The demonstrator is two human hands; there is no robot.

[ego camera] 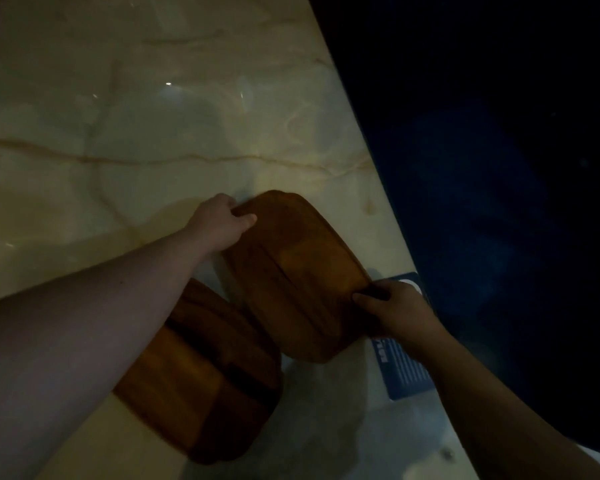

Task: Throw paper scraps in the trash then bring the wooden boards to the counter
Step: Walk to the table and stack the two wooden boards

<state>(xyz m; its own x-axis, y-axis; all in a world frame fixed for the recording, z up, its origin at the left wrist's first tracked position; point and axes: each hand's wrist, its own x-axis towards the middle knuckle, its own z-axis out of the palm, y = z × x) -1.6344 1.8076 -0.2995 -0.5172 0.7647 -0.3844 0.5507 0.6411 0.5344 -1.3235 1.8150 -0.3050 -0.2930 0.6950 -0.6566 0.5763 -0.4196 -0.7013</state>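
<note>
Head view, dim light. A marble counter (125,140), cream with thin orange-brown veins, fills the left and centre; its right edge runs diagonally against a very dark blue area, too dark to make out.

Two wooden boards are on the counter. The upper wooden board (291,271) has rounded corners and a groove near its rim; it is held at opposite ends by both hands. Whether it rests flat on the marble or is slightly raised cannot be told.

Left hand (219,221): grips the far left corner of the upper board, thumb on the top face, the other fingers curled together around the edge and mostly hidden beneath it.

Right hand (392,306): grips the near right edge of the same board, thumb on top, fingers wrapped over the rim and pressed close together.

The lower wooden board (201,372) lies nearer the camera, left of and below the first, partly covered by the left forearm. It shows light and dark wood strips. The two boards are near each other; contact cannot be told.

A blue printed card (404,372) lies at the counter's right edge, partly under the right hand and wrist.
</note>
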